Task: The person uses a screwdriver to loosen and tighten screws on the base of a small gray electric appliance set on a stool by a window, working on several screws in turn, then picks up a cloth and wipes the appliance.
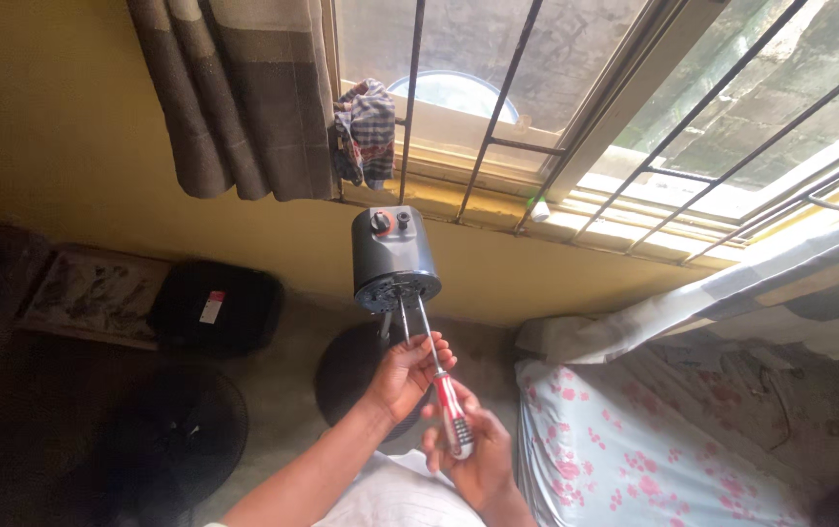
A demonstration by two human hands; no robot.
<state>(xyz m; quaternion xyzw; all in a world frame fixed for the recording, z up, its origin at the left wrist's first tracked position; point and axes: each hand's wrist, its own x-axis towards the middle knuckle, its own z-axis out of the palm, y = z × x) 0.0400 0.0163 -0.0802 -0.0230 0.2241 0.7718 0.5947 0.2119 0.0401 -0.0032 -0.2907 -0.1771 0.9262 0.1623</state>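
A barred window [634, 107] fills the upper right above a yellow wall [58, 127], with a striped curtain [244, 88] hanging at its left and a checked cloth [366, 132] bunched on the sill. Lower right is a bed [654, 459] under a sheet with pink flowers; on the dim floor [273, 390] to the left lie a fan grille [180, 429], a black case [214, 307] and a flat printed board [92, 293]. In the middle stands the fan motor [395, 259], a dark cylinder with two knobs on top, raised on its pole above a round base [351, 366]. The left hand [405, 376] is closed round the pole just under the motor, and the right hand [473, 459] is clamped on the red and clear handle of a screwdriver [439, 376], whose shaft slants up to the motor's underside. To do this well, it seems wise to keep the left hand firm so the motor cannot swing, line the shaft straight with the screw, and press up while turning so the tip does not slip. The screw head itself is too small to see. The bed edge crowds the right elbow, and the grille lies near the feet.
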